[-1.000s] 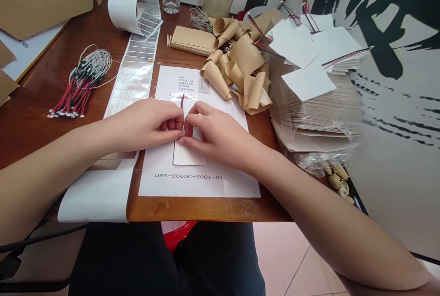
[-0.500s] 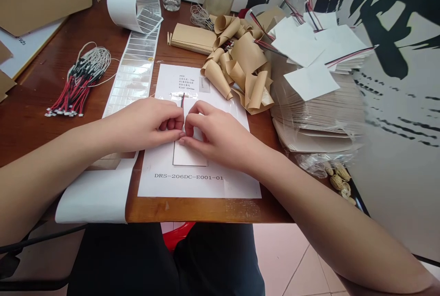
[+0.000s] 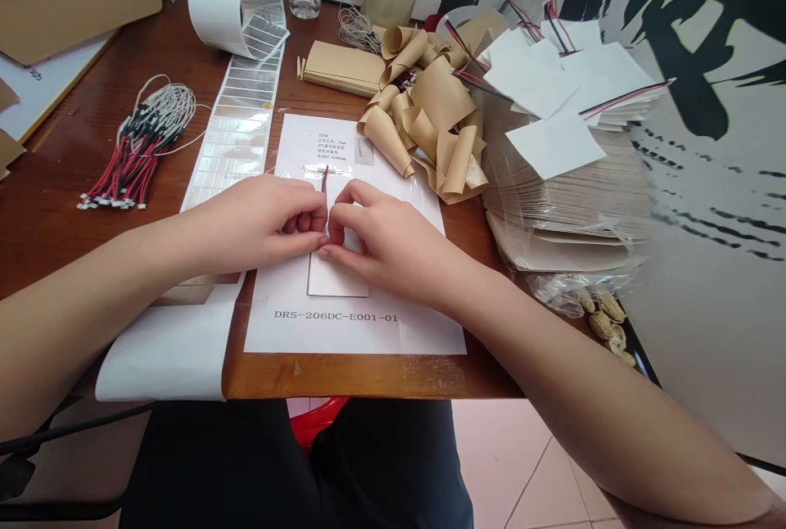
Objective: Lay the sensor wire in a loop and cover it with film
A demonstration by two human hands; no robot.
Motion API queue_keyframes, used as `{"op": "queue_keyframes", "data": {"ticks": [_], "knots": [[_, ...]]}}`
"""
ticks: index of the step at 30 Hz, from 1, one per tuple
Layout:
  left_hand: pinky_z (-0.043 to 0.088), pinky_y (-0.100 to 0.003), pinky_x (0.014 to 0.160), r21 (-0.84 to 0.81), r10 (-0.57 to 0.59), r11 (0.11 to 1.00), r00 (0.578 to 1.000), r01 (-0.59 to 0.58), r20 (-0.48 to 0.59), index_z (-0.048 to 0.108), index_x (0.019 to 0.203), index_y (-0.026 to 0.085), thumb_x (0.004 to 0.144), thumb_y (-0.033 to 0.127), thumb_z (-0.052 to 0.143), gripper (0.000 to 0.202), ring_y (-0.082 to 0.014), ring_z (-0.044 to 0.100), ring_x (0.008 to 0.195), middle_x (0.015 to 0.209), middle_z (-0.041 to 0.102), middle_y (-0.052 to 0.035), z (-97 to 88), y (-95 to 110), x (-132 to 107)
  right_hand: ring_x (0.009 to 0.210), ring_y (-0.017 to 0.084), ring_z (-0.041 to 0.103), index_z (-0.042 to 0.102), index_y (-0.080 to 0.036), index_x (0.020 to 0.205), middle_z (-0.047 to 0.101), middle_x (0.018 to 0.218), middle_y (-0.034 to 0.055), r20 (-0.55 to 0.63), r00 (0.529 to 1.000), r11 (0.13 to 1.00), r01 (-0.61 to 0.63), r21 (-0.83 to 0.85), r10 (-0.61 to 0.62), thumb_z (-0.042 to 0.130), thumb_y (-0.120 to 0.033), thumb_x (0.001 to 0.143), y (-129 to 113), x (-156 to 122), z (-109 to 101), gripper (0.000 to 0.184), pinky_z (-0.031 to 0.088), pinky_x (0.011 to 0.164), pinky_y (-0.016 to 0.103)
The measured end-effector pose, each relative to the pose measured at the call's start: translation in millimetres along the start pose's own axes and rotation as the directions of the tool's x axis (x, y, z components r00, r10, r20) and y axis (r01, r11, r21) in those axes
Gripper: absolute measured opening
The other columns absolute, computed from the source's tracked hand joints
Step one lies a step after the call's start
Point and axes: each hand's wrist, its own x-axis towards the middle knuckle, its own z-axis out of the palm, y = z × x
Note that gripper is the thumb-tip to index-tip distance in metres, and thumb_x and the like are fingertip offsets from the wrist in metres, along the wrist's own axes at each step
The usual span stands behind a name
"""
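My left hand [image 3: 267, 222] and my right hand [image 3: 386, 238] meet over a printed sheet [image 3: 276, 283] on the table. Their fingers are curled and the thumb tips almost touch. A short black and red wire [image 3: 325, 178] runs down from a small connector at the top and disappears by my left fingertips. What lies within the pinches is hidden. Below my fingers a white rectangular piece or outline [image 3: 339, 277] shows on the sheet; I cannot tell which.
On the left lie a bundle of wires [image 3: 138, 144] and a long strip of silvery stickers [image 3: 237, 124] unrolled from a white roll [image 3: 214, 11]. Curled brown papers [image 3: 439, 115] sit at the back. White cards with wires [image 3: 556, 144] top a bagged stack [image 3: 571, 210] on the right.
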Motion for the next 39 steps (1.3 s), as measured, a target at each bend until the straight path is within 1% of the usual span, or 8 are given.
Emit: {"op": "queue_keyframes", "data": {"ticks": [11, 15, 20, 24, 30, 35, 39], "knots": [[0.036, -0.031, 0.065, 0.009, -0.003, 1.0, 1.0, 0.003, 0.008, 0.056, 0.076, 0.022, 0.087, 0.043, 0.05, 0.024, -0.0175, 0.056, 0.068, 0.075, 0.063, -0.0017, -0.1, 1.9, 0.8, 0.075, 0.015, 0.052, 0.066, -0.017, 0.093, 0.056, 0.108, 0.007, -0.007, 1.0, 1.0, 0.008, -0.021, -0.008, 0.062, -0.028, 0.098, -0.5, -0.9, 0.3, 0.013, 0.042, 0.073, 0.032], [0.035, -0.032, 0.066, 0.022, -0.003, 1.0, 1.0, 0.003, 0.006, 0.055, 0.076, 0.023, 0.088, 0.043, 0.05, 0.024, -0.0177, 0.054, 0.068, 0.075, 0.063, -0.0018, 0.8, 3.3, 0.1, 0.076, 0.016, 0.053, 0.067, -0.017, 0.096, 0.056, 0.11, 0.0077, 0.003, 1.0, 0.998, 0.001, -0.064, -0.001, 0.06, -0.029, 0.099, -1.2, -2.4, 0.1, 0.014, 0.041, 0.073, 0.033], [0.035, -0.032, 0.065, 0.031, 0.025, 0.999, 0.999, -0.025, -0.021, 0.054, 0.074, 0.023, 0.089, 0.044, 0.05, 0.026, -0.0172, 0.053, 0.067, 0.074, 0.062, -0.0017, 2.5, 1.8, -0.5, 0.074, 0.016, 0.051, 0.067, -0.017, 0.098, 0.057, 0.112, 0.009, 0.011, 1.0, 0.994, 0.005, -0.106, -0.004, 0.058, -0.03, 0.1, -2.8, -3.0, -0.8, 0.016, 0.04, 0.071, 0.032], [0.035, -0.032, 0.064, 0.032, 0.04, 0.999, 0.998, -0.039, -0.041, 0.055, 0.075, 0.023, 0.089, 0.043, 0.052, 0.025, -0.0171, 0.055, 0.067, 0.074, 0.065, -0.0016, 3.7, 0.1, 0.0, 0.07, 0.015, 0.05, 0.067, -0.017, 0.096, 0.057, 0.113, 0.0093, 0.01, 1.0, 0.995, 0.007, -0.096, -0.007, 0.059, -0.03, 0.1, -2.8, -3.5, -1.4, 0.016, 0.039, 0.07, 0.033], [0.036, -0.032, 0.064, 0.038, 0.029, 0.999, 0.999, -0.028, -0.036, 0.057, 0.075, 0.023, 0.089, 0.042, 0.052, 0.024, -0.0177, 0.057, 0.069, 0.075, 0.066, -0.002, 3.9, 1.8, 0.2, 0.069, 0.014, 0.047, 0.066, -0.017, 0.094, 0.057, 0.113, 0.0089, 0.009, 1.0, 0.996, 0.003, -0.092, -0.002, 0.061, -0.031, 0.099, -3.6, -3.0, -2.2, 0.016, 0.039, 0.07, 0.033], [0.036, -0.032, 0.065, 0.043, 0.004, 0.999, 1.0, -0.004, -0.01, 0.056, 0.075, 0.023, 0.088, 0.043, 0.051, 0.024, -0.0182, 0.056, 0.069, 0.076, 0.065, -0.0024, 1.9, 4.3, -0.3, 0.067, 0.013, 0.046, 0.066, -0.017, 0.093, 0.057, 0.113, 0.0085, 0.015, 1.0, 0.995, -0.012, -0.097, 0.013, 0.062, -0.031, 0.099, -4.6, -2.8, -2.7, 0.016, 0.038, 0.069, 0.032], [0.035, -0.032, 0.065, 0.044, 0.012, 0.999, 1.0, -0.011, -0.022, 0.056, 0.075, 0.023, 0.088, 0.043, 0.05, 0.024, -0.0177, 0.054, 0.068, 0.075, 0.063, -0.0024, 1.6, 5.2, -0.6, 0.066, 0.013, 0.047, 0.066, -0.017, 0.092, 0.057, 0.112, 0.0084, 0.002, 1.0, 0.996, -0.002, -0.091, 0.002, 0.062, -0.031, 0.099, -3.5, -3.4, -1.2, 0.015, 0.038, 0.069, 0.032]]}}
